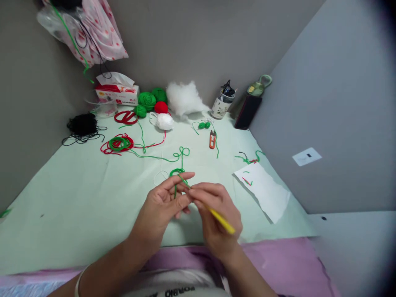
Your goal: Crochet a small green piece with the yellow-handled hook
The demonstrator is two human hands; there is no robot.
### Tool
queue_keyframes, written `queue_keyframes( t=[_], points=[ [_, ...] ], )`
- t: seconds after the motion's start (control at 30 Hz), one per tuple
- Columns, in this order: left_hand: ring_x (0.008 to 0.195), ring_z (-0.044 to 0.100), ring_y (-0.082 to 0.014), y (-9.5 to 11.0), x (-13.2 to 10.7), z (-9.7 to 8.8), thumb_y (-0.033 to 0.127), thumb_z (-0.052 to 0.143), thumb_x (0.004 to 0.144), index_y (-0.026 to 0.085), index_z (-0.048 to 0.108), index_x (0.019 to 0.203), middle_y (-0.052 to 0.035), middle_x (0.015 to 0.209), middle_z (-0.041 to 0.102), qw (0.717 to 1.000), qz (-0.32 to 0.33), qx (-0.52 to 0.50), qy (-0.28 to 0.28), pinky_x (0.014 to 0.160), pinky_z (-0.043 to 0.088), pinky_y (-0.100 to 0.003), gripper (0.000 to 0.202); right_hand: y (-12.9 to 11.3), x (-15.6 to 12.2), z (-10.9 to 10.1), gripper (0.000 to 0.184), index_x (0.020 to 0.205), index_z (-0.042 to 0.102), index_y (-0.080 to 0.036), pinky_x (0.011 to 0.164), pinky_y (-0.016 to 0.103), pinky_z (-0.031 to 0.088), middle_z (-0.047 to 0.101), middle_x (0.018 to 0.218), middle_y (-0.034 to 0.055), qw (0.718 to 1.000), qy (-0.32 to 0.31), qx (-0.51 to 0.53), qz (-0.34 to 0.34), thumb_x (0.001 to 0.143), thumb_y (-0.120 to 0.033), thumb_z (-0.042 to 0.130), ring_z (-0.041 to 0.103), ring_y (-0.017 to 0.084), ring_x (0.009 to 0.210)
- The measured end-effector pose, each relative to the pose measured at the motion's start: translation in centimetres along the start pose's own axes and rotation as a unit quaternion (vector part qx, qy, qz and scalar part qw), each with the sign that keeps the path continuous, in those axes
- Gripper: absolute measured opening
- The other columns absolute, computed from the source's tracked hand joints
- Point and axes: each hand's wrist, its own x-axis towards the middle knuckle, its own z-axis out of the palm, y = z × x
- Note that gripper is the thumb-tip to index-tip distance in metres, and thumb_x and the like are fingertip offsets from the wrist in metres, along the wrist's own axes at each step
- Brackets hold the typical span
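Observation:
My left hand [163, 201] is over the front of the table, with green yarn [182, 159] looped across its raised index finger. Its thumb pinches close to my right fingertips; whatever piece of work sits there is too small and hidden to make out. My right hand [215, 214] grips a crochet hook [223, 222] by its yellow handle, which slants down toward me. The hook's tip is hidden between the fingers of both hands. From my left hand the green yarn runs back over the table to a green and red coil [120, 144].
Green yarn balls [147, 101], a red ball [161, 107], a white ball [165, 121] and stuffing [185, 99] stand at the back. Red-handled scissors [126, 117], black yarn [82, 125], thread snips [212, 140], a pen cup [222, 105], a phone [248, 111] and paper [266, 194] lie around.

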Motion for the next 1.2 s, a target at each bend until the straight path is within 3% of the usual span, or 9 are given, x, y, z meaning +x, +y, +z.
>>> queue_keyframes(
  t=[0.1,0.2,0.3,0.4,0.47,0.6,0.77,0.97,1.2],
  points=[
    [0.047,0.029,-0.0011,0.0,0.2,-0.2,0.028,0.092,0.081,0.021,0.085,0.111,0.0098,0.061,0.046,0.993,-0.078,-0.078,-0.035,0.054,0.043,-0.016,0.032,0.2,-0.3,-0.5,0.04,0.129,0.077,-0.036,0.084,0.04,0.065,0.079,0.119,0.008,0.995,-0.013,-0.073,-0.063,0.099,-0.012,0.065,0.076,0.024,0.104],
    [0.048,0.022,-0.001,0.2,0.4,-0.4,0.026,0.093,0.078,0.018,0.087,0.1,0.0099,0.063,0.043,0.988,-0.108,-0.103,-0.028,0.054,0.044,-0.016,0.025,0.3,0.4,-0.9,0.026,0.112,0.081,-0.03,0.072,0.037,0.063,0.079,0.099,0.0065,0.997,0.051,0.046,0.04,0.103,-0.017,0.062,0.074,0.021,0.086],
    [0.056,0.041,-0.0037,0.1,0.5,-0.5,0.026,0.092,0.078,0.022,0.087,0.098,0.0047,0.073,0.058,0.996,-0.061,-0.067,-0.011,0.066,0.051,-0.019,0.021,0.4,1.1,-0.6,0.018,0.099,0.082,-0.026,0.064,0.032,0.059,0.077,0.09,0.005,0.968,0.067,0.198,0.142,0.103,-0.025,0.065,0.068,0.016,0.071],
    [0.084,0.062,-0.0131,-0.3,0.4,-0.4,0.026,0.09,0.081,0.026,0.087,0.103,-0.001,0.09,0.071,1.0,-0.001,0.004,-0.017,0.085,0.053,-0.024,0.021,0.5,1.2,-0.1,0.015,0.101,0.084,-0.028,0.068,0.031,0.06,0.08,0.095,0.0054,0.957,0.045,0.245,0.146,0.101,-0.027,0.069,0.072,0.019,0.084],
    [0.094,0.063,-0.0164,-0.5,0.4,-0.4,0.028,0.09,0.083,0.028,0.086,0.106,-0.0018,0.094,0.074,0.999,0.023,0.038,-0.015,0.09,0.051,-0.026,0.024,0.6,1.1,0.2,0.015,0.103,0.084,-0.029,0.07,0.031,0.06,0.081,0.096,0.005,0.958,0.051,0.242,0.145,0.101,-0.026,0.069,0.073,0.019,0.088],
    [0.095,0.062,-0.0181,-0.5,0.4,-0.7,0.03,0.09,0.083,0.028,0.084,0.11,-0.0023,0.094,0.073,0.998,0.031,0.062,0.0,0.09,0.049,-0.029,0.028,1.0,1.0,0.0,0.015,0.1,0.082,-0.026,0.068,0.03,0.059,0.081,0.094,0.0048,0.941,0.048,0.28,0.186,0.102,-0.031,0.068,0.07,0.015,0.073],
    [0.095,0.06,-0.0185,-0.3,0.5,-0.8,0.03,0.089,0.083,0.027,0.084,0.111,-0.0029,0.094,0.07,0.997,0.028,0.07,-0.006,0.087,0.049,-0.029,0.029,1.0,1.1,-0.4,0.019,0.097,0.078,-0.023,0.067,0.028,0.061,0.082,0.091,0.0042,0.92,0.05,0.327,0.21,0.104,-0.035,0.065,0.072,0.014,0.07],
    [0.091,0.061,-0.0166,-0.1,0.3,-0.8,0.028,0.087,0.085,0.027,0.084,0.107,-0.0007,0.091,0.068,0.995,0.04,0.089,-0.012,0.085,0.05,-0.026,0.022,0.5,0.8,-1.1,0.022,0.1,0.077,-0.023,0.071,0.032,0.062,0.081,0.095,0.0057,0.949,0.03,0.258,0.178,0.108,-0.031,0.058,0.073,0.017,0.077],
    [0.086,0.063,-0.0159,0.3,0.2,-0.3,0.02,0.085,0.082,0.027,0.084,0.104,0.0009,0.083,0.067,0.988,0.067,0.136,0.013,0.083,0.051,-0.026,0.023,-0.1,0.1,-1.3,0.025,0.111,0.076,-0.028,0.074,0.038,0.062,0.081,0.103,0.0052,0.99,0.025,0.12,0.068,0.108,-0.02,0.053,0.073,0.02,0.086]
  ],
)
